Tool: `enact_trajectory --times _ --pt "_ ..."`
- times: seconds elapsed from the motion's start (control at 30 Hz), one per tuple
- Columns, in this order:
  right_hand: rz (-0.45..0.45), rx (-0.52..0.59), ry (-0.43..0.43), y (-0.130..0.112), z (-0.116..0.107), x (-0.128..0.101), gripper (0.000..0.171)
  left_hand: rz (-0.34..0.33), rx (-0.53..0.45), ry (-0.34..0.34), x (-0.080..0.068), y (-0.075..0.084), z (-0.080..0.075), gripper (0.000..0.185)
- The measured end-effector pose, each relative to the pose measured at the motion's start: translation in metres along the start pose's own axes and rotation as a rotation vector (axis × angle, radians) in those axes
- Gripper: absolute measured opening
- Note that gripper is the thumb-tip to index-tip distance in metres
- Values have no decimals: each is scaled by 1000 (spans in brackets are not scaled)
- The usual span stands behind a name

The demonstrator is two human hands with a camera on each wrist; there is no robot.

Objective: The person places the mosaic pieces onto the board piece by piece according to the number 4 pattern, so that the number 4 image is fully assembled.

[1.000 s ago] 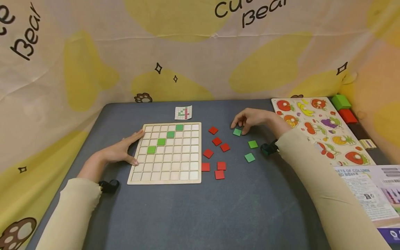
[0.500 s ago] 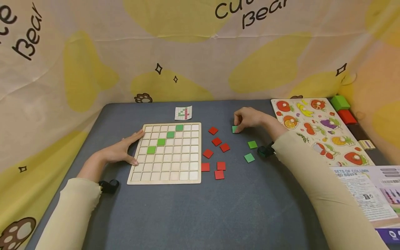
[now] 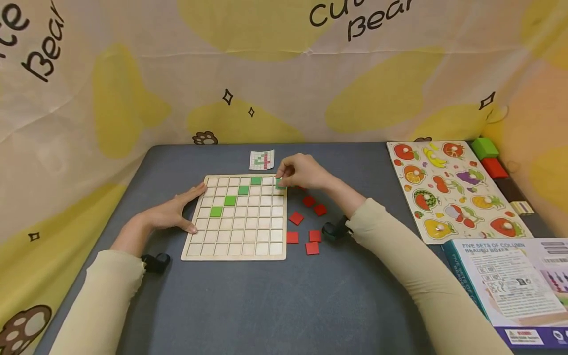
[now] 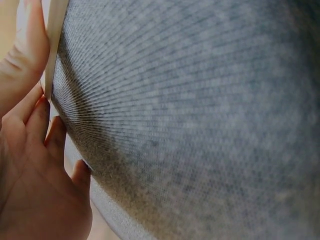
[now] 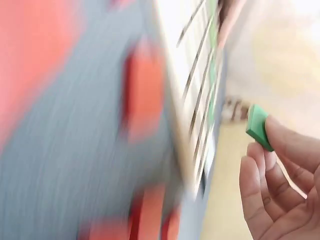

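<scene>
Your right hand [image 3: 301, 172] pinches a green tile [image 3: 279, 184] at its fingers' tips, just over the grid board's [image 3: 239, 217] right column (near its top). Your left hand [image 3: 170, 214] lies flat with relaxed fingers against the board's left edge, likely steadying it on the surface [image 3: 266, 296].

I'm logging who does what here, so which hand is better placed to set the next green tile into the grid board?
The right hand, most likely. It pinches a green tile above the top right corner of the grid board. The left hand lies flat against the board's left edge, holding no tile.
</scene>
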State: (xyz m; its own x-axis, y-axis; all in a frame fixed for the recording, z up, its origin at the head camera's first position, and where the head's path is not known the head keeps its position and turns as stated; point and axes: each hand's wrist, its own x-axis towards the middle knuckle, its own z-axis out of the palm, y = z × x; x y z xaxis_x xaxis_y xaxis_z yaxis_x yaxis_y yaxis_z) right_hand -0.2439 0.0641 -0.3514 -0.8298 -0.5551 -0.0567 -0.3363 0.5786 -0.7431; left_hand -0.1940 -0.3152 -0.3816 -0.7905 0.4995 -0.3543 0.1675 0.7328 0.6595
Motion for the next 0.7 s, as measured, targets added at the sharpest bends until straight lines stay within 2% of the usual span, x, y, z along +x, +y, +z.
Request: enact_trajectory --times 0.17,0.27,0.43,0.57,0.7 --pt "-63 41 -23 -35 41 15 15 3 1 -2 0 1 -1 124" --pt "-104 6 -46 -55 67 24 14 9 -18 -5 0 2 -2 124" --pt "-104 -72 -57 -80 104 35 15 10 -32 -8 0 2 -2 123" --pt "-97 -120 -21 -90 123 40 15 -3 -22 -10 1 1 -2 123" --pt "-104 -188 -1 -95 132 41 14 -13 -12 -6 1 0 -2 123"
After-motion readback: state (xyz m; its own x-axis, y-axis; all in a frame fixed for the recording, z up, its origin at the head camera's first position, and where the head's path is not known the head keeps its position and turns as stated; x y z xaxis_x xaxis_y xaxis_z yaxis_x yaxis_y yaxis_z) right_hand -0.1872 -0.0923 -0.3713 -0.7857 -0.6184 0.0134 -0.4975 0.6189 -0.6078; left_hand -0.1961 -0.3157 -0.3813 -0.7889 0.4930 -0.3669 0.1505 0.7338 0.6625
